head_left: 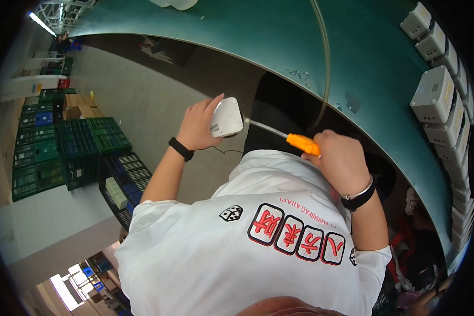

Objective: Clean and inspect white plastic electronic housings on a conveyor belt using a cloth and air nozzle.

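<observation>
My left hand (199,125) is closed around a small white box-shaped device (228,117). It has rounded corners, small round feet and a slotted vent patch on the face that shows. In my right hand (339,158) is an orange-handled tool (303,144), gripped by its handle. Its thin, pale shaft points left, and the small tip ends right beside the device's right edge; whether it touches is too small to tell. Both things are held in the air above my lap, in front of the green table's edge. My left fingertips behind the device are partly hidden.
A green table (237,31) curves across the top and right. Rows of similar white devices (434,95) stand stacked along its right side. A clear hose (325,52) hangs over the table edge. Green crates (79,152) and a dark crate (134,174) are stacked at left.
</observation>
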A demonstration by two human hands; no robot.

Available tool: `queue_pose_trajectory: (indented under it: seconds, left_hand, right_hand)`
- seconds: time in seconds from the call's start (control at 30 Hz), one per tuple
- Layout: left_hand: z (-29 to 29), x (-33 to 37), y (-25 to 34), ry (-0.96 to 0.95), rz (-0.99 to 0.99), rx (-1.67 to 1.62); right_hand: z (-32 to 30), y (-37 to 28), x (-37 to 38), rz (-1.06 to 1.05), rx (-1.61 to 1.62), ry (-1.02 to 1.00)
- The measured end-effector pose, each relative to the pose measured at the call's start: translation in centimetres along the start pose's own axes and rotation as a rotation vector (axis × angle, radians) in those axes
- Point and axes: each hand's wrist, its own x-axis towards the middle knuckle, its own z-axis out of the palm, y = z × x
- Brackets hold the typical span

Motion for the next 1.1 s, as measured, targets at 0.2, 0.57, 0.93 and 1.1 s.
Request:
queue_pose_trajectory:
  seconds: [0.2,0.57,0.93,1.1]
  left_hand:
    - [2.2,-2.6,-3.8,-0.391,-0.120,-1.105]
    - [5.1,-3.8,1.6,0.251,-0.475,-2.975]
    - [2.3,-2.9,2.7,0.625,-0.629,-2.599]
    - [1.8,-2.5,3.7,0.457,-0.527,-2.784]
  right_hand:
    - [0.2,1.3,0.4,-0.009,0.059,-0.040]
    - [0.2,1.6,-0.4,-0.131,0.127,-0.155]
    - [2.4,-0.6,-2.3,-0.162,0.125,-0.055]
    - [2.4,-0.3,-3.4,-0.115,0.127,0.001]
